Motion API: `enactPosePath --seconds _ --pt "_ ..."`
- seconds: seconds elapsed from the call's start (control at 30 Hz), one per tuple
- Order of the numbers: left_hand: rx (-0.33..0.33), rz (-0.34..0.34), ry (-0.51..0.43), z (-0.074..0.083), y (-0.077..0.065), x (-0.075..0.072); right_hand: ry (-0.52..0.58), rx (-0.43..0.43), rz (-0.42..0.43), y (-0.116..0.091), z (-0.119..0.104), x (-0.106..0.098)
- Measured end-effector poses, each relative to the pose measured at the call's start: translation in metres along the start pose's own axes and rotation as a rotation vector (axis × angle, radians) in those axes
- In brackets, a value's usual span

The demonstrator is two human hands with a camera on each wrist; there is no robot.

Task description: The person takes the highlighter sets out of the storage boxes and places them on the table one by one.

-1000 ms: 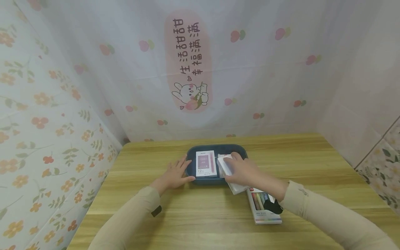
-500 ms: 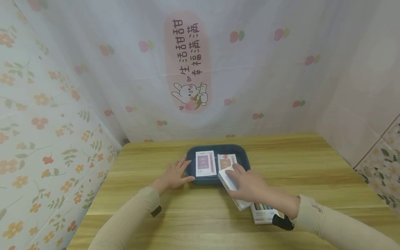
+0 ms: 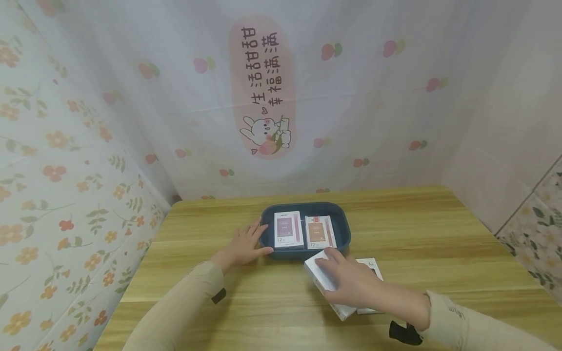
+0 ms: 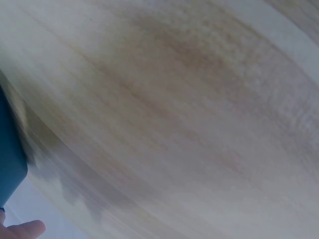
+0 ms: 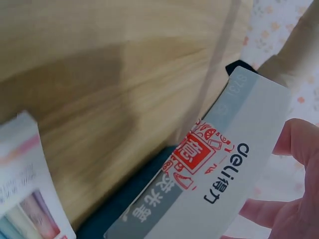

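My left hand (image 3: 241,248) rests against the left end of a dark blue tray (image 3: 287,254), fingers spread along its rim; in the left wrist view, only a fingertip (image 4: 29,229) shows near the tray wall (image 4: 11,149). In front of the tray's right end, my right hand (image 3: 351,277) grips a white deli highlighter box (image 3: 318,271) between thumb and fingers, tilted above the table. The right wrist view shows this box's end (image 5: 227,162), red print on it. A purple-labelled box (image 3: 286,230) and an orange-labelled box (image 3: 320,233) lie side by side inside the tray.
Partly under my right hand lies another white box (image 3: 369,263) on the wooden table (image 3: 206,292); coloured sticks show through its window (image 5: 31,214) in the right wrist view. A printed curtain (image 3: 373,117) hangs behind the table, floral cloth (image 3: 66,195) at the left.
My right hand has drawn the highlighter box out over the tray's front rim, towards me and to the right, uncovering the orange-labelled box. My left hand has stayed in place.
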State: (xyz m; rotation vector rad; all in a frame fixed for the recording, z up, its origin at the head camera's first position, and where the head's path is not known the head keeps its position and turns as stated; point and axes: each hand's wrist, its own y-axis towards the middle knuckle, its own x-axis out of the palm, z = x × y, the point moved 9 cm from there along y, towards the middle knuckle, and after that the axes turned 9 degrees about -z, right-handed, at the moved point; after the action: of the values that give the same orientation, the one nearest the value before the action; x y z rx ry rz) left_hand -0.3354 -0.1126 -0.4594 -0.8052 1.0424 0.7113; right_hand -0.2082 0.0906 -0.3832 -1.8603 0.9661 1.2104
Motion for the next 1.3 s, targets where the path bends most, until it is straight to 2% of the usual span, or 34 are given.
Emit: enactPosePath --seconds 0.27,0.57,0.7,0.87,1.3 --pt "-0.007 -0.003 -0.004 -0.002 0.002 0.002 0.029 -0.057 -0.022 -0.006 -0.006 0.020" --pt "0.006 0.007 -0.010 0.000 -0.001 -0.002 0.090 0.029 -0.079 0.001 0.006 0.047" --pt "0.000 -0.010 -0.007 0.001 -0.001 -0.001 0.066 0.079 -0.119 0.008 0.012 0.059" --pt "-0.007 -0.014 0.000 0.002 -0.002 -0.001 0.017 0.104 -0.130 0.017 0.012 0.066" --pt "0.007 -0.004 -0.029 0.002 -0.002 -0.002 -0.050 0.094 -0.057 0.021 0.008 0.068"
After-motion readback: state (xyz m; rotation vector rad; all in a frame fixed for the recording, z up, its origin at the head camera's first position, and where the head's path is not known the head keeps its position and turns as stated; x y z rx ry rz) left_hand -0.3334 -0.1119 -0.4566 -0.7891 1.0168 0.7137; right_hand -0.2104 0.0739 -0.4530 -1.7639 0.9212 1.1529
